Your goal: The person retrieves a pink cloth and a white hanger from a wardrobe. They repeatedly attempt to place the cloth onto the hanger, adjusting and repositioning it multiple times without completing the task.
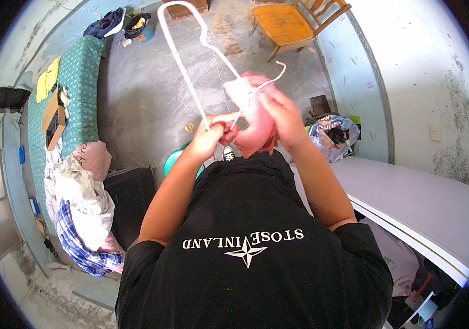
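A light-coloured clothes hanger, bent into a long narrow loop with its hook at the right, is held out over the floor. My left hand grips the near end of the loop, its fingers closed round it. A bunched pink cloth hangs at the hanger's right side, below the hook. My right hand holds this cloth from the right, its fingertips near the hook's base; part of the grip is hidden by the cloth.
A wooden chair stands ahead at the right. At the left are a bed with a green patterned cover and heaped clothes. A filled plastic bag and a white tabletop lie at the right. A green stool shows below my left hand.
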The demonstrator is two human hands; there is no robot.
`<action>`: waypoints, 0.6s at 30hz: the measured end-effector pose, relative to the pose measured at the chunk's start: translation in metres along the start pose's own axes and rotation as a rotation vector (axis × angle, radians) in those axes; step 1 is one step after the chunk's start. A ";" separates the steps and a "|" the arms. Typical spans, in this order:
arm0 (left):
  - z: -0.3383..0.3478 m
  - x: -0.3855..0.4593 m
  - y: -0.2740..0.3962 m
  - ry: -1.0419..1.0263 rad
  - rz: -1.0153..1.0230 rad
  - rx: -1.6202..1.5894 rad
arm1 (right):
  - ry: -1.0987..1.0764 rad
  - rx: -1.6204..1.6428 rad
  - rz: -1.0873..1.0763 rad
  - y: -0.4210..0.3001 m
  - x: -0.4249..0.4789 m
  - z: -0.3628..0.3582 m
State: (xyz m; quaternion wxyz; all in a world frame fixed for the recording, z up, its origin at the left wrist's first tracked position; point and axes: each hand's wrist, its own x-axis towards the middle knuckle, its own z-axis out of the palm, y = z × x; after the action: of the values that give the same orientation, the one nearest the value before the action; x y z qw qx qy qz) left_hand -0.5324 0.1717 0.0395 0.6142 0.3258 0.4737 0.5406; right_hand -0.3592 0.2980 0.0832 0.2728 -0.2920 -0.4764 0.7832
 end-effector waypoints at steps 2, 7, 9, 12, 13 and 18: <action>0.004 0.005 -0.004 0.114 -0.008 0.019 | -0.043 -0.128 -0.019 0.006 -0.001 0.006; -0.021 -0.002 -0.012 -0.090 0.050 -0.024 | 0.011 -0.155 0.080 0.000 0.008 -0.024; -0.019 -0.009 0.006 -0.144 0.071 -0.067 | 0.125 -0.301 0.027 -0.002 0.014 -0.050; -0.020 -0.016 0.014 -0.098 -0.080 0.022 | 0.180 -0.961 -0.350 -0.044 0.010 -0.044; -0.020 -0.018 0.017 -0.112 -0.128 0.050 | 0.162 -1.149 -0.491 -0.055 0.006 -0.040; -0.012 -0.019 0.020 -0.104 -0.075 0.076 | 0.021 -1.188 -0.550 -0.049 0.015 -0.044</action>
State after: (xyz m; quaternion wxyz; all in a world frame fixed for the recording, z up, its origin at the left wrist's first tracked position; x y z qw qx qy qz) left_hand -0.5502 0.1564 0.0581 0.6450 0.3584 0.4732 0.4813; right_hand -0.3307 0.3535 0.1081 0.2601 -0.2679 -0.8826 0.2856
